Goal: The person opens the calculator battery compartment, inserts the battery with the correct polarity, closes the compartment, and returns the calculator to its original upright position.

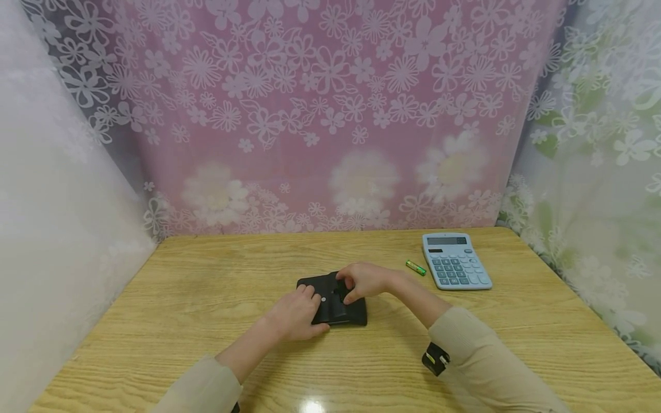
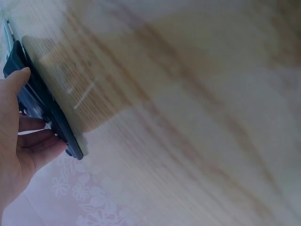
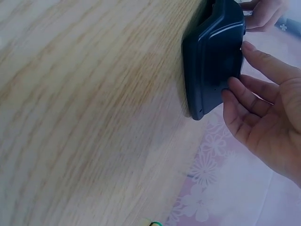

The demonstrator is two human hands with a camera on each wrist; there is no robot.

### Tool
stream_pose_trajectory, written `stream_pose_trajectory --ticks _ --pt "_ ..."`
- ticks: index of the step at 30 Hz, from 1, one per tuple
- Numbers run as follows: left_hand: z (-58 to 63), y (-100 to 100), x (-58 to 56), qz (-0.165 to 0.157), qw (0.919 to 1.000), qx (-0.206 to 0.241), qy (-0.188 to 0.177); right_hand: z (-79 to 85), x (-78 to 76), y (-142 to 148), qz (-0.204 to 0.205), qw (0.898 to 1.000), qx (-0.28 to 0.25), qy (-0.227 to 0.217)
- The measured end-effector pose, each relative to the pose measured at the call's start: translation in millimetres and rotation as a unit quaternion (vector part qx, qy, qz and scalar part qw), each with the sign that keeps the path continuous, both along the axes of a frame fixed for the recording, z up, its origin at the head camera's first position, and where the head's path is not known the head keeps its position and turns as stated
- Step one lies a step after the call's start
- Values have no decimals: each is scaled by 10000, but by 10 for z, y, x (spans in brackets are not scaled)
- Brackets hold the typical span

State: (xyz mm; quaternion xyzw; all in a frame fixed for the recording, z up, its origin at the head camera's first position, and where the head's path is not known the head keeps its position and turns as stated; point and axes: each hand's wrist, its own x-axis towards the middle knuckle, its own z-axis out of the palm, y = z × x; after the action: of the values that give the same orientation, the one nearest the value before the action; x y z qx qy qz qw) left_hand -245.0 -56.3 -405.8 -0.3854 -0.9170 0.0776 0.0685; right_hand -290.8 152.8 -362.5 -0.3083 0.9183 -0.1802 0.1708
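Note:
A flat black device [image 1: 329, 312], with a ridged back and a small round pale spot, lies on the table. My left hand [image 1: 296, 314] holds it by its left part, fingers over the top and thumb at the near edge; the left wrist view shows this thumb [image 2: 21, 77] at the device's rim. My right hand [image 1: 365, 279] bends over the right part, thumb and fingertips at a dark recess [image 1: 338, 291]. From the right wrist, the thumb [image 3: 263, 61] and curled fingers meet the device's back [image 3: 218, 66]. I cannot tell whether they pinch a small part there.
To the right of my right hand, a green battery [image 1: 415, 267] lies on the wooden table [image 1: 217, 287]. Beside it a light blue calculator [image 1: 457, 261] lies face up near the back right. A pink flowered curtain [image 1: 310, 115] hangs behind the table, with pale curtains at both sides.

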Motion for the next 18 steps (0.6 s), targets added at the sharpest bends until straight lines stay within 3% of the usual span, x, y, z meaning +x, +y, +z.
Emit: stream_pose_trajectory --ticks 18 --pt "5 12 -11 55 10000 -32 -22 -21 -22 34 -57 9999 -81 -45"
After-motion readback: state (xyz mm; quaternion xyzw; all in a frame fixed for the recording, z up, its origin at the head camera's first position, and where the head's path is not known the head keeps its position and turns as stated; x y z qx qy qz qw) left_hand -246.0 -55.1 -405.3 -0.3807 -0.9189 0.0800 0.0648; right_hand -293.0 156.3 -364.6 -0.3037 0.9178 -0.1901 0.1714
